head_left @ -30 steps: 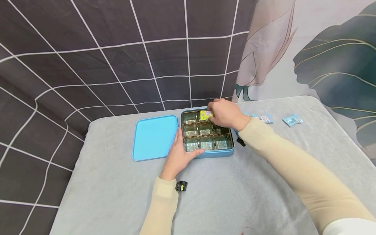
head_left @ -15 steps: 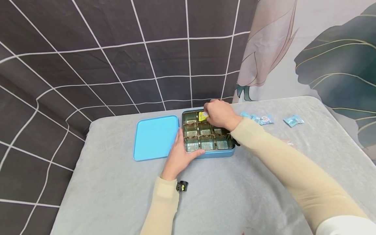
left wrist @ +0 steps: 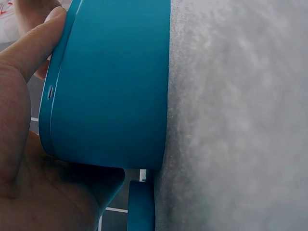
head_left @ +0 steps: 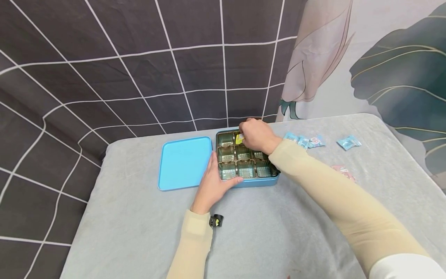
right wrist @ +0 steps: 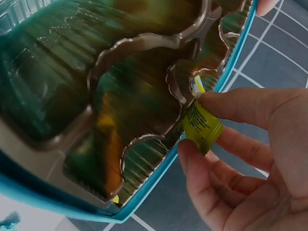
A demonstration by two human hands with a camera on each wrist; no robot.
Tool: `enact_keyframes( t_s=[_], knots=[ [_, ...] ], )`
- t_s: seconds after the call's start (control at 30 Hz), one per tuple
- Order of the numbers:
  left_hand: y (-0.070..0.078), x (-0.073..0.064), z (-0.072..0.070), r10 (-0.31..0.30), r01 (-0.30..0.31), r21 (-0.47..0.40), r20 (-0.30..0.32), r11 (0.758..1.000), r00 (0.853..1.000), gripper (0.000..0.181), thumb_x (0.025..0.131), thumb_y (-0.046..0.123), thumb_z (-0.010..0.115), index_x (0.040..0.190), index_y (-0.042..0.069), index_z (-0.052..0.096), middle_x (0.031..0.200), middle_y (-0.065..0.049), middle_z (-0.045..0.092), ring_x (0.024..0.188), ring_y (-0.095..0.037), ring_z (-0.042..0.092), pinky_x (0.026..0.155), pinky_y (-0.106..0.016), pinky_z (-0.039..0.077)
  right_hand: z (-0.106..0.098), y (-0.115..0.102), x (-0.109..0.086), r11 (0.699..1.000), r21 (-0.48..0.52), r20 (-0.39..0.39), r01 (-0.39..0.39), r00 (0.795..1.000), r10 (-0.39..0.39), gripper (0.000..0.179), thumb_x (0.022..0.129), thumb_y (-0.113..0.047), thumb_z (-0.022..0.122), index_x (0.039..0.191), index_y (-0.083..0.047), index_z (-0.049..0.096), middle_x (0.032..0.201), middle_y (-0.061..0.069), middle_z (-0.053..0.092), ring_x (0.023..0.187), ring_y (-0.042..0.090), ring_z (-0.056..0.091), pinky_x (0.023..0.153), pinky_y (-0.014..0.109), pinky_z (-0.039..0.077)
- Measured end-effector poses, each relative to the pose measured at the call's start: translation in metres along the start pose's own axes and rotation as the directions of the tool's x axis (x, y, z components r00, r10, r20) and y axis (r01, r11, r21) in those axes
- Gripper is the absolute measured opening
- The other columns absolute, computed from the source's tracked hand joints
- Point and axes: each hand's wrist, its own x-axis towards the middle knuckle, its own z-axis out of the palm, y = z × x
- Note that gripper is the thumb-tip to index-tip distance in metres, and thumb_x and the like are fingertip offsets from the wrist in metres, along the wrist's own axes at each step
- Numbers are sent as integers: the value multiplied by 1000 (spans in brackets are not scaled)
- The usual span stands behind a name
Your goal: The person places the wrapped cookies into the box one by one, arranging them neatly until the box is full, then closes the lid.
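Observation:
A blue tin [head_left: 256, 183] with a plastic insert of several compartments [head_left: 226, 154] stands on the cloth. My left hand [head_left: 212, 186] rests around its front left corner, fingers along the left side and thumb along the front. In the left wrist view the thumb lies against the tin's rim [left wrist: 48, 103]. Above the back middle compartment, my right hand [head_left: 257, 135] pinches a yellow wrapped candy [right wrist: 202, 127] between thumb and finger. The right hand covers the back right compartment in the head view; in the right wrist view, a bit of yellow [right wrist: 115, 198] shows near a tin corner.
The blue lid [head_left: 184, 162] lies left of the tin. To the right are several blue wrapped candies [head_left: 315, 141], one [head_left: 349, 142] farther out, and a pink wrapped one [head_left: 344, 173] beside the right sleeve. A dark checked curtain [head_left: 195, 69] hangs behind the table.
My right hand has moved slightly left with the yellow candy, over the back middle compartment. The pink candy has come out from behind the sleeve. The left hand stays at the tin's corner.

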Motion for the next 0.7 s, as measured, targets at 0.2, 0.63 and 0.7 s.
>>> enact_keyframes(
  t_s=[0.2,0.63,0.7],
  knots=[
    [0,0,0,6,-6,3,0,1000,1000,122,79,51,83,161,2,6,168,-16,7,152,-26,13,120,-47,22,5,-1,3,998,48,-1,39,999,-39,20,82,2,62,99,4,74,95,18,69,94,35,65,81,48,55],
    [1,-1,0,7,-7,-1,1,1000,1000,122,80,51,82,161,4,4,168,-15,7,152,-26,14,120,-47,23,10,-6,8,999,39,55,-1,998,-1,32,89,1,60,60,-11,54,85,18,63,70,29,60,66,42,50],
    [0,-1,0,7,-7,-2,0,1000,1000,123,79,51,83,161,4,5,168,-15,7,152,-26,14,120,-47,23,10,-6,8,999,38,53,-3,999,1,32,88,1,59,59,-11,53,85,18,64,72,30,62,67,43,52]
  ],
)
